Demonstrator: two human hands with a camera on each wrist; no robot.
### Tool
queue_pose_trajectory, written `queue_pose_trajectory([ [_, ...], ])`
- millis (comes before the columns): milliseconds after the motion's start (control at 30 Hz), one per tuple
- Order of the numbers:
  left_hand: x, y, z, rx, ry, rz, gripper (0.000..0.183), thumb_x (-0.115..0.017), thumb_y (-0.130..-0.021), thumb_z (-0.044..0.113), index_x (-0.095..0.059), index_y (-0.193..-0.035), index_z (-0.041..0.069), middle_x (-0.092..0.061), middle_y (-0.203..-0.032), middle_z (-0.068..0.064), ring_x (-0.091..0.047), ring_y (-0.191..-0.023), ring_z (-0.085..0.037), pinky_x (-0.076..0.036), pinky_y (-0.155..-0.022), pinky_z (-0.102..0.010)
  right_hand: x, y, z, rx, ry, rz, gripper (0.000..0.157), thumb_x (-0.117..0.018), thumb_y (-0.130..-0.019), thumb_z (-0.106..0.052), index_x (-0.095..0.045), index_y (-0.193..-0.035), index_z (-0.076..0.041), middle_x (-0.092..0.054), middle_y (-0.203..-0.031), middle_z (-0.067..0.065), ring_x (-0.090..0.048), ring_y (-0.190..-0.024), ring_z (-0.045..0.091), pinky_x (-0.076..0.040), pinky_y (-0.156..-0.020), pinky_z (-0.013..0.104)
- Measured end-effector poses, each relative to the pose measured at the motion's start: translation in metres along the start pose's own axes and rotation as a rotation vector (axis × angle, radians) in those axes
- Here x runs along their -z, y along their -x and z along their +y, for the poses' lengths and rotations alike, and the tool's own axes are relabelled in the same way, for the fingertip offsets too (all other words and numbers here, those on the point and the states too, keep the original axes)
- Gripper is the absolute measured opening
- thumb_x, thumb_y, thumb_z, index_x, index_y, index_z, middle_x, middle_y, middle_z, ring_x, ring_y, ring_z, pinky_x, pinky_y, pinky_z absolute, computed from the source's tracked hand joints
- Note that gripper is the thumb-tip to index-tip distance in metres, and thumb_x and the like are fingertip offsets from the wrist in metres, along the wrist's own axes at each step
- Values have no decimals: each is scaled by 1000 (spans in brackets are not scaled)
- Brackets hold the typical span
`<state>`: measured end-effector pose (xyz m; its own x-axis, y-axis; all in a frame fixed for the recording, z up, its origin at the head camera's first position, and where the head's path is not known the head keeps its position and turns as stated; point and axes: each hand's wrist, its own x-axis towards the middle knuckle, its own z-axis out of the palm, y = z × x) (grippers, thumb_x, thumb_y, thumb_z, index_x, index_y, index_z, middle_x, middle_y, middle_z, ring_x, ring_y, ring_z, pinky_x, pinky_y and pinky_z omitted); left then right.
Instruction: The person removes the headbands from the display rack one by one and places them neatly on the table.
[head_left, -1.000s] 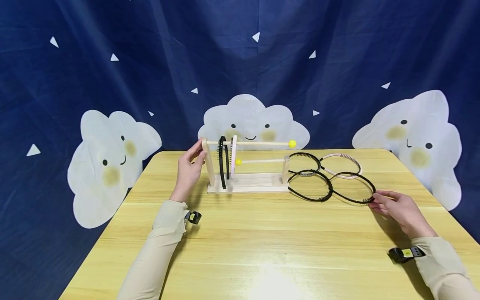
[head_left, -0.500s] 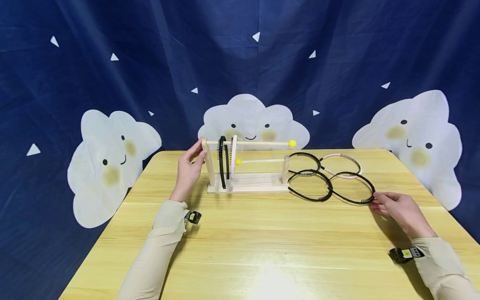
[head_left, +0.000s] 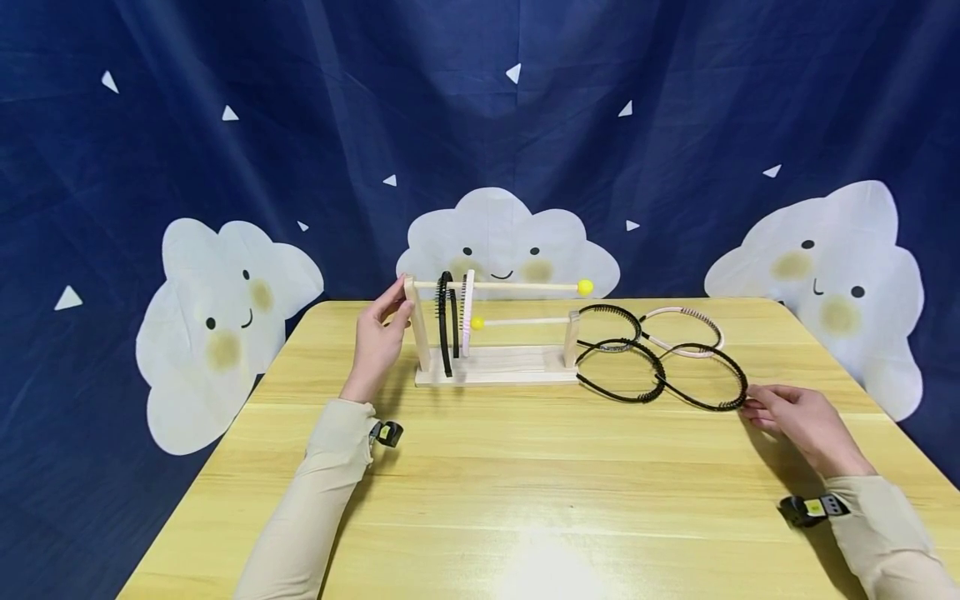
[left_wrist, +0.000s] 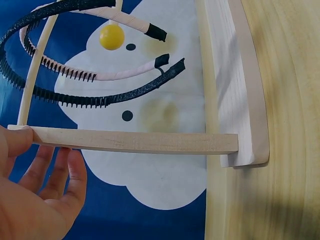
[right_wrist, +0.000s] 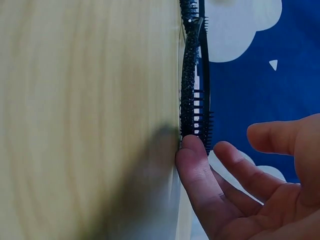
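One black headband (head_left: 744, 380) lies on the bench (head_left: 570, 467) at the front right of a cluster of four headbands (head_left: 663, 378); the right grip (head_left: 798, 425) is released, thumb apart, one fingertip touching its toothed curve. To the left, a wooden stand (head_left: 498, 367) carries another black headband (head_left: 445, 333) and a pink headband (head_left: 467, 325) on its upper rod (head_left: 525, 287); the left grip (head_left: 378, 342) pinches the top of its taller post (head_left: 420, 333).
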<state>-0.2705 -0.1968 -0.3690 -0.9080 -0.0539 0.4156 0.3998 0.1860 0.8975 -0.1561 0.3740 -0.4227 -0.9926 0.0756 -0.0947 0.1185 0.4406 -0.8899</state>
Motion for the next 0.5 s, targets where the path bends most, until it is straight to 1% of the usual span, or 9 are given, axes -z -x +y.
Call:
queue_pose_trajectory([
  [133, 0, 0, 0, -7, 0, -4, 47, -60, -104, 18, -52, -151, 20, -60, -144, -11, -57, -124, -23, -52, -89, -16, 1, 1, 1, -12, 18, 2, 65, -46, -110, -31, -37, -140, 26, -73, -90, -15, -69, -81, -2, -59, -73, 19],
  [267, 0, 0, 0, -6, -3, -2, 47, -59, -105, 17, -52, -151, 19, -60, -144, -12, -57, -125, -23, -52, -89, -16, 0, 1, 1, -22, 15, 14, 66, -49, -109, -31, -34, -143, 23, -71, -89, -17, -69, -79, -1, -59, -71, 19],
  [367, -1, 0, 0, -5, -4, 1, 47, -59, -105, 17, -52, -151, 18, -60, -144, -13, -57, -125, -24, -52, -90, -15, -1, 1, 1, -26, -4, 21, 64, -51, -108, -30, -34, -144, 20, -73, -88, -15, -70, -79, 1, -59, -69, 19],
  [500, 0, -1, -1, -6, -1, 1, 47, -59, -105, 17, -52, -151, 19, -60, -144, -13, -56, -124, -24, -52, -90, -15, -2, 1, -1, -18, 14, 32, 65, -52, -108, -32, -33, -144, 18, -74, -88, -12, -70, -79, 2, -59, -70, 21],
])
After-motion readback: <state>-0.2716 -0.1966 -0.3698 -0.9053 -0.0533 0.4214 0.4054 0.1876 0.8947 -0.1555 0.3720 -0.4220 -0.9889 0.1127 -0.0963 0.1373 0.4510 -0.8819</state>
